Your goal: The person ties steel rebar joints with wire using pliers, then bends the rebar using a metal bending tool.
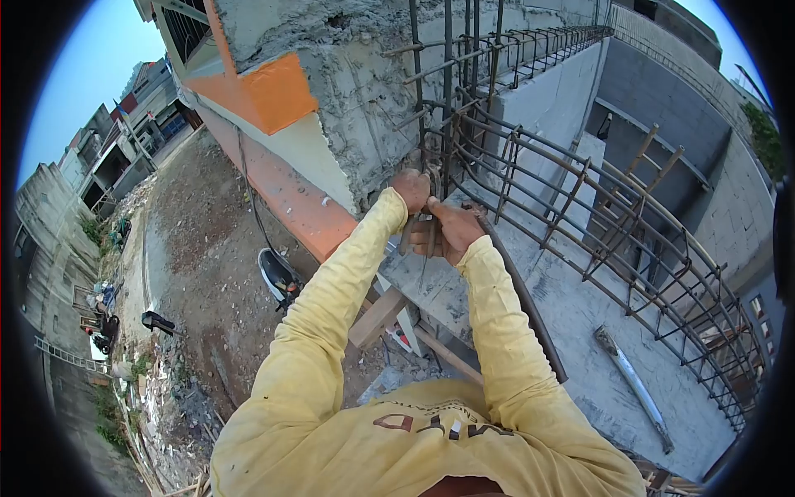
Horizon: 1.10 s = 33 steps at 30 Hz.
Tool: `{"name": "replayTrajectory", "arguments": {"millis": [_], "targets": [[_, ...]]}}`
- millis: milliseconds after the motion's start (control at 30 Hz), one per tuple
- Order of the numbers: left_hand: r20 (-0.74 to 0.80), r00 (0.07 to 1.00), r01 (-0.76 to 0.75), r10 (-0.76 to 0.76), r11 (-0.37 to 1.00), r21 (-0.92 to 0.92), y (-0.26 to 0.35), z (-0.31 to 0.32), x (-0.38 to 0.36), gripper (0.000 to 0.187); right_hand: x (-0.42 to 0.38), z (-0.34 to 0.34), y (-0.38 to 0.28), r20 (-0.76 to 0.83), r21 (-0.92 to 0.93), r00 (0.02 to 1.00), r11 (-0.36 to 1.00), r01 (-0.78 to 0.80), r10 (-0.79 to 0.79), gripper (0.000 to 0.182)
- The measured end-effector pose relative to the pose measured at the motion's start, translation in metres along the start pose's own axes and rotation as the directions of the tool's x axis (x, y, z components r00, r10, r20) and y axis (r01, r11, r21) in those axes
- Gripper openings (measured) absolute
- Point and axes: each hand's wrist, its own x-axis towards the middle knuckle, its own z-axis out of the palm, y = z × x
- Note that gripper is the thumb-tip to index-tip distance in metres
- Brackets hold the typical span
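Both my hands are close together at the foot of the upright rebar (448, 83), beside the rough concrete column (356, 108). My left hand (411, 190) is closed against the bars; what its fingers grip is hidden. Just below and to its right, my right hand (455, 230) has its fingers wrapped round a bent steel bar (406, 240), with the thumb pointing up toward the left hand. A long cage of tied rebar (571, 195) runs from the uprights out to the right. Yellow sleeves cover both arms.
A dark bar (526, 306) lies along my right forearm on the concrete slab (580, 340). Farther right rests a silvery long-handled tool (633, 388). A wooden beam (377, 318) sits below my left arm. Left of the orange ledge (281, 190), dirt ground lies lower down.
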Motion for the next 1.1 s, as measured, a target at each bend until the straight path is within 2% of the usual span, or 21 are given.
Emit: {"name": "replayTrajectory", "arguments": {"millis": [67, 100, 167, 233, 333, 433, 533, 567, 667, 700, 800, 833, 933, 967, 1033, 1067, 1100], "targets": [[0.015, 0.995, -0.098, 0.097, 0.993, 0.073, 0.004, 0.005, -0.017, 0.032, -0.008, -0.002, 0.006, -0.029, -0.026, 0.999, 0.999, 0.038, -0.039, 0.029], [-0.050, 0.978, -0.194, 0.203, 0.970, 0.149, 0.005, 0.014, -0.028, 0.025, -0.011, -0.003, 0.010, -0.043, -0.046, 0.997, 0.997, 0.058, -0.060, 0.028], [-0.094, 0.991, -0.086, 0.097, 0.990, 0.113, 0.012, 0.029, -0.043, 0.023, -0.019, -0.004, 0.018, -0.060, -0.069, 0.993, 0.993, 0.101, -0.105, 0.027], [-0.096, 0.995, 0.032, -0.028, 0.999, 0.043, 0.030, 0.032, -0.054, 0.023, -0.037, 0.005, 0.024, -0.128, -0.004, 0.986, 0.994, 0.109, -0.108, 0.027], [-0.245, 0.953, 0.123, -0.178, 0.967, -0.225, 0.040, 0.048, -0.060, 0.028, -0.049, 0.001, 0.034, -0.151, 0.045, 0.979, 0.989, 0.143, -0.135, 0.027], [-0.293, 0.915, 0.130, -0.279, 0.888, -0.441, 0.082, 0.035, -0.078, 0.036, -0.064, -0.008, 0.037, -0.151, 0.029, 0.979, 0.990, 0.139, -0.133, 0.031], [-0.155, 0.864, 0.216, -0.479, 0.631, -0.745, 0.106, 0.045, -0.084, 0.043, -0.077, -0.024, 0.040, -0.121, -0.002, 0.982, 0.989, 0.146, -0.145, 0.035], [-0.022, 0.891, 0.239, -0.454, 0.509, -0.827, 0.109, 0.049, -0.086, 0.043, -0.079, -0.031, 0.041, -0.105, -0.011, 0.982, 0.988, 0.154, -0.155, 0.036], [0.198, 0.878, 0.255, -0.435, 0.074, -0.964, 0.140, 0.053, -0.096, 0.039, -0.082, -0.051, 0.047, -0.113, -0.162, 0.947, 0.946, 0.281, -0.301, 0.035], [0.217, 0.884, 0.238, -0.413, 0.000, -0.971, 0.145, 0.057, -0.098, 0.034, -0.093, -0.050, 0.040, -0.108, -0.135, 0.956, 0.957, 0.256, -0.271, 0.035], [0.272, 0.879, 0.230, -0.392, -0.151, -0.961, 0.162, 0.071, -0.101, 0.033, -0.102, -0.068, 0.040, -0.101, -0.380, 0.934, 0.881, 0.281, -0.342, 0.027], [0.270, 0.880, 0.252, -0.391, -0.097, -0.963, 0.173, 0.055, -0.106, 0.033, -0.106, -0.072, 0.040, -0.095, -0.370, 0.936, 0.885, 0.282, -0.338, 0.025], [0.280, 0.882, 0.239, -0.379, -0.152, -0.959, 0.190, 0.053, -0.112, 0.035, -0.125, -0.076, 0.030, -0.014, -0.173, 0.971, 0.957, 0.234, -0.240, 0.028], [0.267, 0.883, 0.235, -0.385, -0.130, -0.963, 0.193, 0.057, -0.112, 0.036, -0.130, -0.078, 0.030, 0.003, -0.189, 0.969, 0.952, 0.243, -0.247, 0.031], [0.236, 0.875, 0.174, -0.422, -0.180, -0.968, 0.199, 0.075, -0.109, 0.038, -0.140, -0.080, 0.027, -0.031, -0.329, 0.969, 0.918, 0.222, -0.246, 0.033], [0.247, 0.879, 0.163, -0.408, -0.230, -0.960, 0.202, 0.082, -0.109, 0.039, -0.144, -0.081, 0.025, -0.047, -0.396, 0.967, 0.894, 0.210, -0.249, 0.034], [0.258, 0.882, 0.152, -0.394, -0.279, -0.948, 0.207, 0.080, -0.110, 0.039, -0.147, -0.083, 0.024, -0.039, -0.378, 0.972, 0.904, 0.200, -0.231, 0.035]]}}
